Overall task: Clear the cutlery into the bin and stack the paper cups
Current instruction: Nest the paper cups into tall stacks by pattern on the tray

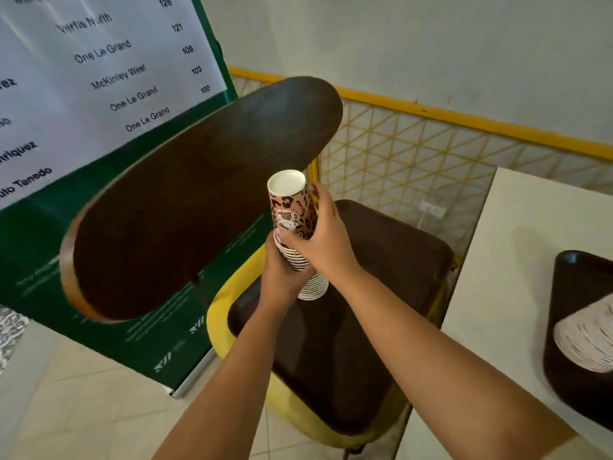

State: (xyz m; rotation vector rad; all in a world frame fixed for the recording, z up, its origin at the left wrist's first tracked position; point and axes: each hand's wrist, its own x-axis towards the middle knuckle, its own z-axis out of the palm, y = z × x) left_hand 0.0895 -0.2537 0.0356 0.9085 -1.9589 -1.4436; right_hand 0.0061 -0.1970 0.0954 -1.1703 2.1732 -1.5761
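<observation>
A stack of paper cups (292,224) is held in mid-air between both hands, upside down, so that the white base of the uppermost cup faces up and towards the camera. The right hand (323,239) is wrapped round the leopard-patterned wall of that top cup, its fingers curled about the far side and its thumb laid across the near side. The left hand (282,277) is closed round the stack lower down, where the rolled white rims of the nested cups are bunched together; further rims are seen protruding below the hands. A cartoon figure is printed on the top cup's wall.

Directly beneath the hands a dark brown tray (348,327) is laid across the top of a yellow bin (220,313), so that the bin's opening is largely covered. A second brown tray (185,200) is seen to the left of the cups, tilted up on edge in front of a green stand-up banner (139,327) bearing a white printed list of names and numbers; what supports this tray cannot be told.

To the right, a pale table (497,277) is set just beside the bin. On it, at the frame's edge, a third dark tray (570,376) is placed, with another stack of white-rimmed cups (587,340) lying on its side. A yellow lattice partition (414,144) is stood behind the bin, against a pale wall.
</observation>
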